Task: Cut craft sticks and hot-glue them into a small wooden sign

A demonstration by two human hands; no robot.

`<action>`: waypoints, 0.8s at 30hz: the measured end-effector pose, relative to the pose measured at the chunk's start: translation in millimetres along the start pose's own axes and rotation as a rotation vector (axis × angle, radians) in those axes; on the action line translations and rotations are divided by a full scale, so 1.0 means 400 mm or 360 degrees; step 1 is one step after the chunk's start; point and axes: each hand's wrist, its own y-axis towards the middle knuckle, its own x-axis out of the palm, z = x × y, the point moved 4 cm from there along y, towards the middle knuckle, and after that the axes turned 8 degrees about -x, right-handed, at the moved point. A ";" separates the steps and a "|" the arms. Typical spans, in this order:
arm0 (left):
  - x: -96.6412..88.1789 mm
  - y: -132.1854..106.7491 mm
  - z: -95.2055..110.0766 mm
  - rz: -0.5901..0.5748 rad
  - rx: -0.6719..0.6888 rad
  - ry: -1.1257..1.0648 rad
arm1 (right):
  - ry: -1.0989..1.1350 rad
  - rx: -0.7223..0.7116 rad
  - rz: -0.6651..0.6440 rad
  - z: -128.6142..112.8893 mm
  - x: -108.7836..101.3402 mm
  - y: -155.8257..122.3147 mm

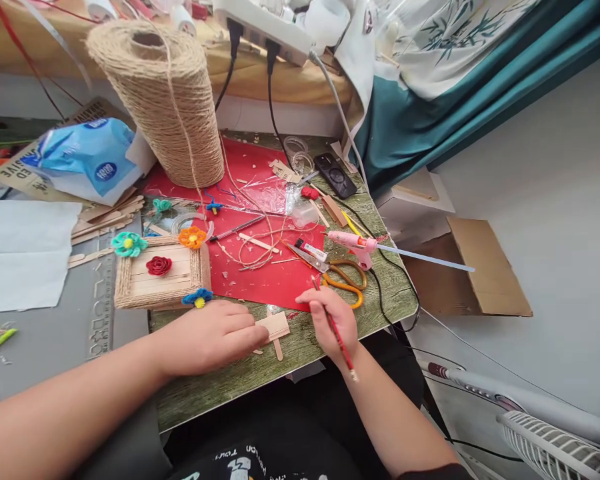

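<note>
My right hand (334, 325) is closed round a red pencil (338, 333), its eraser end pointing down toward my wrist. My left hand (215, 339) lies over the left end of a small panel of craft sticks (277, 325) near the table's front edge, fingers together and pressed on it. A crossing craft stick (279, 349) sticks out under the panel. Just beyond my left hand sits a twine-edged craft-stick frame (160, 273) with a red rose and several coloured pipe-cleaner flowers. Orange-handled scissors (347, 277) lie open just past my right hand.
A pink glue gun (353, 245) with a long glue stick rests by the right edge. Red paper (260, 280), a pen (237, 228) and a tall twine spool (180, 113) are farther back. A phone (335, 175) lies at back right; a tissue pack (87, 157) is left.
</note>
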 end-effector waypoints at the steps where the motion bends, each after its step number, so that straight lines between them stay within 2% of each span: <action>1: -0.006 -0.004 0.005 0.0050 0.0039 -0.0002 | -0.0106 -0.0113 -0.0182 -0.013 0.003 0.000; 4: -0.011 -0.011 0.023 0.0076 0.0163 -0.0018 | -0.0319 -0.0318 -0.0636 -0.035 0.016 -0.012; 6: -0.006 -0.011 0.031 0.0030 0.0201 -0.0027 | -0.0396 -0.0363 -0.0755 -0.037 0.022 -0.023; 8: -0.001 -0.010 0.032 -0.0007 0.0218 -0.0039 | -0.0411 -0.0373 -0.0769 -0.035 0.026 -0.033; 13: 0.009 -0.011 0.012 -0.0017 0.0124 -0.0020 | -0.0339 -0.0344 -0.0743 -0.035 0.020 -0.037; 17: 0.043 -0.001 -0.020 -0.0106 -0.0248 0.0059 | -0.0253 -0.0314 -0.0722 -0.041 -0.016 -0.028; 20: 0.076 0.016 -0.033 -0.0156 -0.0468 0.0141 | -0.0262 -0.0191 -0.0505 -0.023 -0.060 -0.028; 24: 0.103 0.035 -0.039 -0.0157 -0.0575 0.0168 | -0.0177 -0.0043 -0.0118 0.022 -0.092 -0.049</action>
